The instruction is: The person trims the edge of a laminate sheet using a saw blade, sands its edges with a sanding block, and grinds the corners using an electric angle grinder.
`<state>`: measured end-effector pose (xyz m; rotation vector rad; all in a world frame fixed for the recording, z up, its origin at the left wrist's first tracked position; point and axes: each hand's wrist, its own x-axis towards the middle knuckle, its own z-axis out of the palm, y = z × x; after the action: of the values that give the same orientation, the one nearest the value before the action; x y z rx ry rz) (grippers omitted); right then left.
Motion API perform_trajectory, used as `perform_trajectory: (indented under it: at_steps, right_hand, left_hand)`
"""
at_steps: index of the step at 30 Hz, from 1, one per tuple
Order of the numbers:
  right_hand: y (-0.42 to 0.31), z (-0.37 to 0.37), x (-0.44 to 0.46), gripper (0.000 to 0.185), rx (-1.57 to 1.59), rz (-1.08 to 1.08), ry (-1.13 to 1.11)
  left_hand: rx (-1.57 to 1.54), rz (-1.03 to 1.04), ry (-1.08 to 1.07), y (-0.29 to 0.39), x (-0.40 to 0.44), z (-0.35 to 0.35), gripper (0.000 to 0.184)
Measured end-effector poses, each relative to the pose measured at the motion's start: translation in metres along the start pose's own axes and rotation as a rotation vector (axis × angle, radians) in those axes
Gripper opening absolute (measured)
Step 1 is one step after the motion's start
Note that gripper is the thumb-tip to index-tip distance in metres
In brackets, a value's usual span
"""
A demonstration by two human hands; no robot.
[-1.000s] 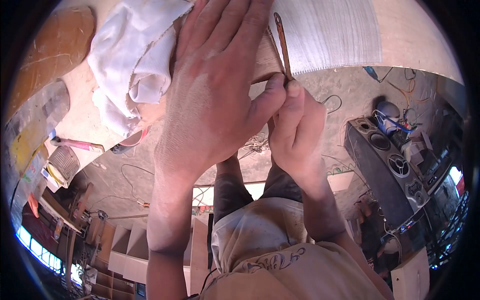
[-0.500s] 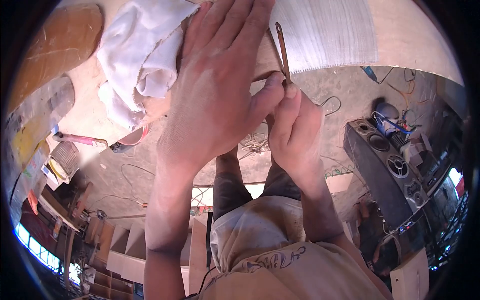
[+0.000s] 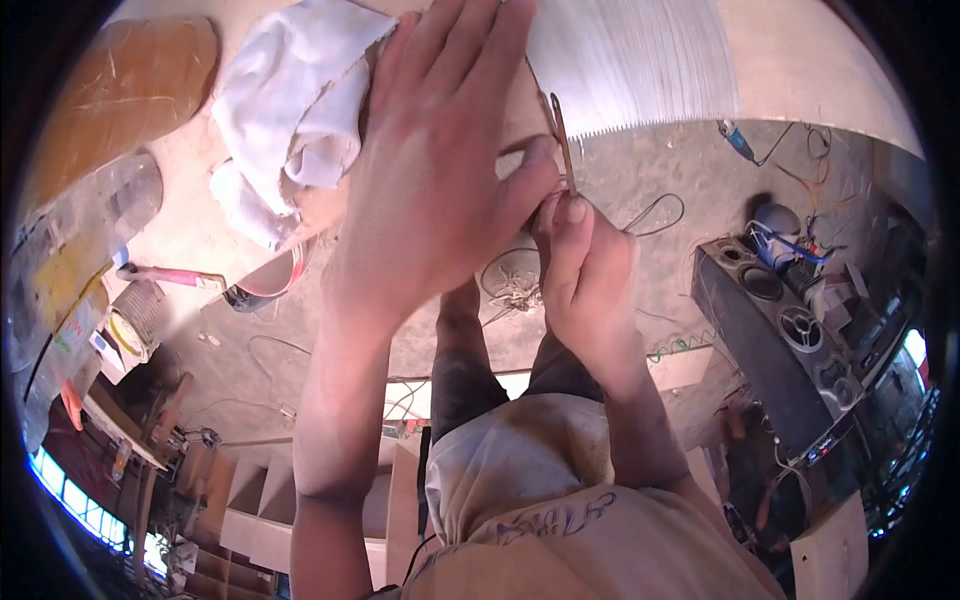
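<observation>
My left hand (image 3: 430, 190) lies flat with its fingers stretched forward over a brown wooden piece, which it mostly covers; its thumb is close to the tips of my right hand. Between thumb and fingers, my right hand (image 3: 590, 255) pinches a thin rusty-brown metal strip (image 3: 562, 135) with a slot near its far end. Beside the strip lies a wide grey sheet (image 3: 640, 70) with a fine-toothed near edge, resembling a saw blade. A crumpled white cloth (image 3: 290, 110) sits left of my left hand.
The pale work surface (image 3: 830, 70) ends in a curved edge above the concrete floor. At left are a brown wrapped object (image 3: 140, 100), a red-handled tool (image 3: 175, 277) and a tin (image 3: 130, 330). A speaker cabinet (image 3: 770, 340) and cables stand on the right.
My right hand and the metal strip have shifted slightly towards me, and the strip's far end sits lower in view. My left thumb no longer overlaps the right fingertips as closely.
</observation>
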<state>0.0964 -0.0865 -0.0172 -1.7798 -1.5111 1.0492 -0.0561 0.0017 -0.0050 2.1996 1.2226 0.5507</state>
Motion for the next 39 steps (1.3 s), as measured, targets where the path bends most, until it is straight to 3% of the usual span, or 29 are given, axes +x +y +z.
perform_trajectory:
  at_steps: [5, 7, 9, 13, 16, 18, 19, 20, 21, 23, 26, 28, 29, 30, 31, 33, 34, 35, 39]
  right_hand:
    - [0.004, -0.01, -0.013, 0.04, 0.027, 0.04, -0.054]
    - [0.03, -0.014, -0.044, 0.04, -0.079, -0.125, 0.045]
    - [0.036, -0.042, -0.082, 0.042, -0.058, -0.054, 0.123]
    - [0.033, -0.122, -0.146, 0.044, 0.499, 0.542, 0.199]
    - [0.141, -0.147, -0.242, 0.046, 0.304, 0.713, 0.34]
    - [0.239, -0.129, -0.335, 0.046, -0.079, 0.893, 0.515]
    - [0.248, -0.129, -0.384, 0.042, -0.081, 1.05, 0.374]
    - [0.295, -0.123, -0.456, 0.034, 0.318, 1.38, 0.364]
    - [0.304, -0.118, -0.502, 0.035, 0.405, 1.583, 0.25]
    - [0.295, -0.11, -0.554, 0.036, 0.37, 1.705, 0.012]
    - [0.292, -0.108, -0.559, 0.038, 0.367, 1.632, -0.052]
    - [0.314, -0.117, -0.533, 0.04, 0.403, 1.507, 0.066]
    - [0.323, -0.125, -0.516, 0.04, 0.414, 1.442, 0.135]
    - [0.334, -0.133, -0.492, 0.041, 0.44, 1.344, 0.262]
    - [0.348, -0.146, -0.463, 0.042, 0.477, 1.223, 0.428]
    - [0.374, -0.162, -0.408, 0.042, 0.542, 0.986, 0.806]
    - [0.317, -0.21, -0.367, 0.031, 0.597, 0.959, 0.84]
    - [0.309, -0.233, -0.344, 0.03, 0.641, 0.998, 0.898]
    - [0.296, -0.317, -0.303, 0.019, 0.593, 0.694, 0.898]
  left_hand:
    - [0.031, -0.013, -0.014, -0.001, 0.007, -0.001, 0.079]
    - [0.056, -0.021, -0.018, 0.002, 0.011, -0.003, 0.079]
    - [0.097, -0.006, 0.007, 0.01, 0.013, -0.008, 0.08]
    - [0.142, -0.05, 0.005, 0.014, 0.015, -0.001, 0.079]
    - [0.179, -0.079, 0.02, 0.03, 0.015, -0.003, 0.077]
    - [0.157, -0.023, 0.095, 0.049, 0.015, -0.002, 0.073]
    - [0.125, 0.021, 0.142, 0.063, 0.008, -0.003, 0.069]
    - [0.088, 0.059, 0.186, 0.074, -0.005, -0.001, 0.066]
    - [-0.006, -0.006, 0.097, 0.083, -0.023, 0.004, 0.06]
    - [-0.155, -0.186, -0.136, 0.093, -0.06, 0.021, 0.048]
    - [-0.353, -0.424, -0.392, 0.082, -0.11, 0.061, 0.042]
    - [-0.29, -0.747, -0.477, 0.007, -0.177, 0.127, 0.049]
    - [0.099, -0.551, -0.58, -0.082, -0.248, 0.183, 0.052]
    - [-0.235, -0.431, -0.816, -0.086, -0.264, 0.172, 0.051]
    - [-0.279, -0.429, -0.94, -0.089, -0.278, 0.167, 0.051]
    - [-0.157, -0.617, -0.961, -0.068, -0.261, 0.166, 0.049]
    - [-0.142, -0.645, -0.941, -0.059, -0.245, 0.174, 0.049]
    - [-0.129, -0.655, -0.919, -0.048, -0.22, 0.183, 0.048]
    - [-0.154, -0.568, -0.836, 0.0, -0.1, 0.233, 0.047]
